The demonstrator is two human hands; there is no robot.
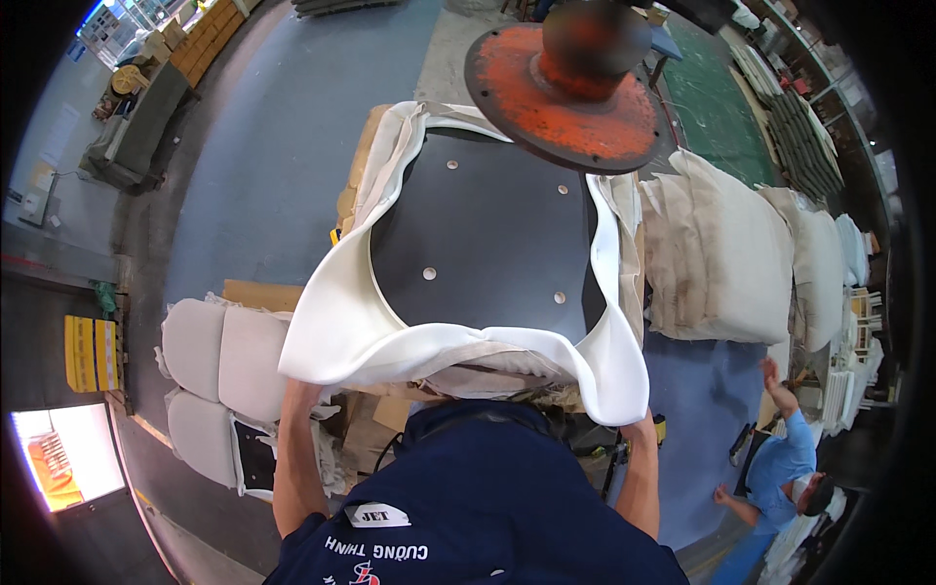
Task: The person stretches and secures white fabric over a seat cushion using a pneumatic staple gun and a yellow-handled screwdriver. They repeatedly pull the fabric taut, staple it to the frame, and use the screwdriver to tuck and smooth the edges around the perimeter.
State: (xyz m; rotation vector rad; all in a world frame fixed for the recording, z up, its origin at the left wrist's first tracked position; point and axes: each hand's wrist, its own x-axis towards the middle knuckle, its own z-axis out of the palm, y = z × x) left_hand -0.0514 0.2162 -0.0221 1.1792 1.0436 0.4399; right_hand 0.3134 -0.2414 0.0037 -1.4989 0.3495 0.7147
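L hand (300, 398) is at the near L corner of the white foam sheet (331, 327); R hand (641, 429) is at the near R corner. Fingers of both hands are hidden by the foam: opening & grip cannot be determined. Foam surrounds the dk. grey panel (487, 244) (4 round holes visible), directly in front of the operator (468, 487), w/ beige fabric (497, 357) under its near edge. Red-orange disc (507, 88) hangs above, hiding part of the far R side. Beige cushion stack (741, 268) is to R; lt. grey pads (255, 363) are to L.
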